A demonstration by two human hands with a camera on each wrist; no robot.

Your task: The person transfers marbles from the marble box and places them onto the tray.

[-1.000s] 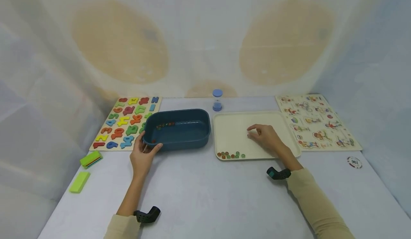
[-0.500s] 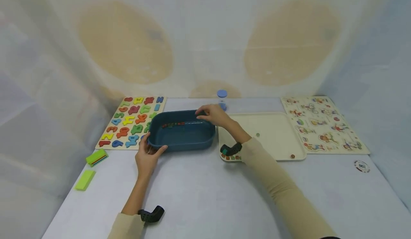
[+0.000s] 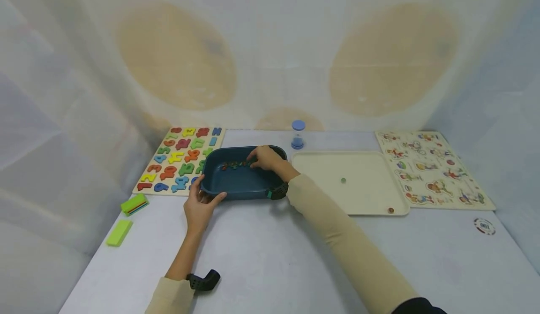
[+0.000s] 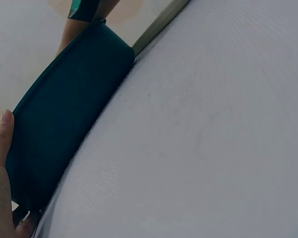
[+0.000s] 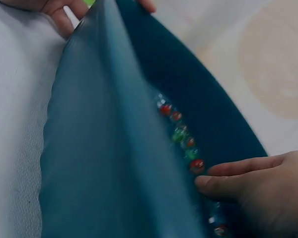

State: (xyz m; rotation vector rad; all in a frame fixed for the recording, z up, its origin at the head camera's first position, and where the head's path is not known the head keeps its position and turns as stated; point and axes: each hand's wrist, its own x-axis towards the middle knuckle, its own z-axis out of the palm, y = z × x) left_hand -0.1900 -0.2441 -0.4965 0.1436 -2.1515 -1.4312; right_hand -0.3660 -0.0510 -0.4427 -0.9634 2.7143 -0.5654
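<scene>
A dark teal plastic basin (image 3: 244, 195) stands on the white table, with a row of red and green glass marbles (image 3: 229, 165) along its far inside. At its near left corner my left hand (image 3: 199, 211) grips the basin, thumb against the front wall and fingers round the left side. My right hand (image 3: 266, 158) reaches inside the basin from the right. In the right wrist view, its thumb and forefinger tips sit close together right beside a red marble (image 5: 196, 166), not visibly closed round it. The right forearm hides the basin's right end.
To the right lies a cream tray (image 3: 371, 164) with a green marble (image 3: 343, 181) and a reddish marble (image 3: 391, 210); the sleeve covers its near left corner. Puzzle boards (image 3: 168, 164) flank both sides. A blue-capped sand timer (image 3: 297, 135), green blocks (image 3: 119, 233) and a chip (image 3: 484, 226) lie around.
My right hand has moved left from above the tray, across the basin's right rim, and down inside it. The left hand keeps its grip on the basin. The view has shifted slightly.
</scene>
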